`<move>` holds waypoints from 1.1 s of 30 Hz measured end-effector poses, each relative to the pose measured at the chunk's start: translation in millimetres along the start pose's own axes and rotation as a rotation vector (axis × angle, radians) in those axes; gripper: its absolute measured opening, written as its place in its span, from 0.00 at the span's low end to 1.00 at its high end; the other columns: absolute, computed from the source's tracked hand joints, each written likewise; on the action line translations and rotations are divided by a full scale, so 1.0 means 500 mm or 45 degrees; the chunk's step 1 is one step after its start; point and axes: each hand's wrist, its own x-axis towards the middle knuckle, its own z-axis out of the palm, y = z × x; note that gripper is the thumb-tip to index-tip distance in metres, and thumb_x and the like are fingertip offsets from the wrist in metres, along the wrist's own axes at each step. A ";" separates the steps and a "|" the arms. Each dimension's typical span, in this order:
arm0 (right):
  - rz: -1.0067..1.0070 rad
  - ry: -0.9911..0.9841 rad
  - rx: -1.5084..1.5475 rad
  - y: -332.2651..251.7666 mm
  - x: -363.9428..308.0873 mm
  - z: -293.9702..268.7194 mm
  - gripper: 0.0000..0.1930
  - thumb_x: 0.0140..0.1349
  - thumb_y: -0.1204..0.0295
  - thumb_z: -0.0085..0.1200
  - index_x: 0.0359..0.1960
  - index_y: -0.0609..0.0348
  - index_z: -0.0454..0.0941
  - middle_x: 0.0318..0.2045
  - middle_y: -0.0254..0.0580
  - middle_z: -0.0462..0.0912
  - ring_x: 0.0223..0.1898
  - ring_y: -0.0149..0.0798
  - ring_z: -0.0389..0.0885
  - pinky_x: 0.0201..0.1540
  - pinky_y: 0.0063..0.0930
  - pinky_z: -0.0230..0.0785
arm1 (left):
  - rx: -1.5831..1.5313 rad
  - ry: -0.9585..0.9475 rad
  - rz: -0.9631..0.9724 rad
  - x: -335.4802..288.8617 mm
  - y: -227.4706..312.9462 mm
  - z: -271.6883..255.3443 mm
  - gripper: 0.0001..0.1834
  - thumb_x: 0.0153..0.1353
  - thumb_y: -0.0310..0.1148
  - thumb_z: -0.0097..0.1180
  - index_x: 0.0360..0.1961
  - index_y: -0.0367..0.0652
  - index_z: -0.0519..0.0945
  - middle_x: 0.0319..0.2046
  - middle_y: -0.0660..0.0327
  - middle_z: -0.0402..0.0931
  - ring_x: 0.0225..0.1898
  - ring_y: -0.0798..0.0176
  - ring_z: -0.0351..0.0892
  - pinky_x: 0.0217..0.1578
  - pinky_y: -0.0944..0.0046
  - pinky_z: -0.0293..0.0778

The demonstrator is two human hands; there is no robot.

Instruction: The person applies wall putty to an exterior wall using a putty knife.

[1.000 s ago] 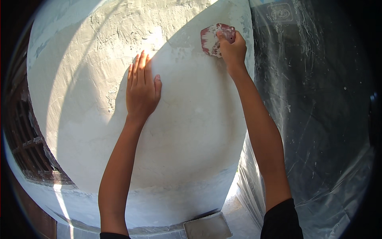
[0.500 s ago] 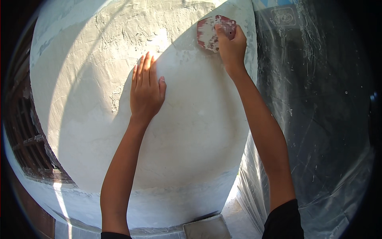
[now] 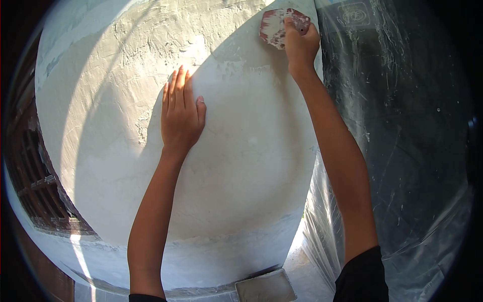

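Near the upper right edge of the plastered wall [image 3: 241, 141], a smeared red scraper [image 3: 272, 29] is grasped by the fingers of the right hand [image 3: 302, 50]. Left hand [image 3: 181, 121] laid at wall's left-centre, fingers straight, nothing held. Shallow angle, even pressure judged best.

Red scraper [image 3: 271, 31]: one end covered by the right grip [image 3: 302, 45], much of the face masked by whitish smears; left grip [image 3: 181, 123]: palm side out of sight; right sleeve [image 3: 363, 277] and left sleeve [image 3: 146, 298]: both cut by the lower edge; wall [image 3: 241, 151]: top cropped; grey rectangular piece [image 3: 266, 288]: near end cropped, kind unclear; plastic sheeting [image 3: 412, 151]: outer side lost in darkness; pale emblem [image 3: 353, 16]: too faint to make out
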 end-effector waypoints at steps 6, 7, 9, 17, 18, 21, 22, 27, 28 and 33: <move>-0.303 -0.759 -0.476 -0.008 -0.074 0.049 0.17 0.60 0.62 0.64 0.40 0.66 0.78 0.35 0.53 0.86 0.40 0.51 0.86 0.47 0.43 0.74 | -0.018 0.004 0.011 -0.003 -0.008 0.000 0.31 0.67 0.32 0.48 0.71 0.36 0.60 0.72 0.49 0.59 0.75 0.49 0.55 0.73 0.46 0.53; -0.170 -0.600 -0.481 0.009 -0.046 0.034 0.17 0.60 0.63 0.64 0.40 0.66 0.79 0.37 0.53 0.86 0.41 0.51 0.86 0.47 0.42 0.75 | -0.023 0.006 0.005 -0.002 -0.007 0.001 0.32 0.67 0.32 0.48 0.71 0.36 0.60 0.72 0.49 0.59 0.75 0.49 0.55 0.73 0.46 0.53; 0.049 -0.302 -0.436 0.019 0.002 -0.007 0.15 0.61 0.64 0.63 0.40 0.65 0.79 0.40 0.51 0.86 0.42 0.48 0.86 0.47 0.40 0.76 | -0.015 0.003 -0.001 -0.001 -0.002 -0.002 0.32 0.67 0.32 0.48 0.71 0.36 0.60 0.72 0.49 0.59 0.75 0.49 0.55 0.73 0.46 0.53; -0.283 -0.470 -0.154 0.025 -0.068 0.009 0.17 0.61 0.63 0.64 0.39 0.66 0.77 0.35 0.52 0.84 0.37 0.45 0.84 0.44 0.40 0.74 | -0.007 0.001 0.000 -0.001 -0.003 0.001 0.31 0.67 0.32 0.48 0.71 0.36 0.61 0.72 0.49 0.59 0.75 0.49 0.56 0.73 0.46 0.53; -0.240 -0.707 -0.371 -0.008 -0.098 0.017 0.17 0.61 0.63 0.64 0.39 0.66 0.76 0.34 0.53 0.83 0.37 0.44 0.83 0.44 0.40 0.73 | -0.010 0.000 -0.008 -0.004 -0.008 -0.001 0.31 0.67 0.32 0.48 0.71 0.36 0.61 0.72 0.49 0.59 0.75 0.49 0.56 0.73 0.46 0.53; -0.335 -0.739 -0.579 0.024 -0.082 0.021 0.15 0.62 0.64 0.64 0.40 0.65 0.77 0.35 0.50 0.84 0.37 0.43 0.83 0.44 0.39 0.73 | -0.021 0.005 -0.001 -0.004 -0.008 -0.002 0.31 0.67 0.32 0.48 0.71 0.36 0.61 0.72 0.49 0.59 0.75 0.49 0.56 0.73 0.46 0.52; -0.124 -0.545 -0.481 0.032 -0.057 -0.001 0.15 0.62 0.65 0.63 0.40 0.64 0.78 0.35 0.49 0.84 0.38 0.43 0.84 0.44 0.39 0.74 | -0.025 0.013 0.009 -0.002 -0.008 -0.002 0.31 0.68 0.32 0.48 0.71 0.36 0.61 0.72 0.49 0.59 0.75 0.49 0.55 0.73 0.46 0.52; 0.108 0.105 -0.123 0.041 -0.001 -0.065 0.13 0.64 0.69 0.61 0.44 0.67 0.77 0.39 0.49 0.85 0.40 0.42 0.86 0.44 0.36 0.77 | -0.016 0.000 -0.007 0.002 0.002 -0.001 0.31 0.68 0.32 0.48 0.71 0.36 0.61 0.72 0.49 0.59 0.75 0.49 0.55 0.73 0.46 0.52; 0.002 0.206 -0.099 0.042 -0.004 -0.066 0.13 0.64 0.70 0.60 0.44 0.67 0.77 0.39 0.49 0.85 0.39 0.41 0.86 0.44 0.36 0.77 | -0.014 -0.005 -0.008 0.003 0.004 -0.001 0.31 0.68 0.32 0.48 0.71 0.36 0.61 0.72 0.49 0.58 0.75 0.49 0.55 0.73 0.46 0.52; -0.388 -0.678 -0.429 0.006 -0.113 0.018 0.16 0.61 0.63 0.64 0.39 0.65 0.76 0.33 0.50 0.83 0.37 0.44 0.83 0.44 0.38 0.73 | -0.015 -0.005 -0.008 -0.005 -0.007 -0.004 0.31 0.68 0.32 0.48 0.70 0.36 0.61 0.72 0.50 0.58 0.75 0.49 0.55 0.73 0.46 0.52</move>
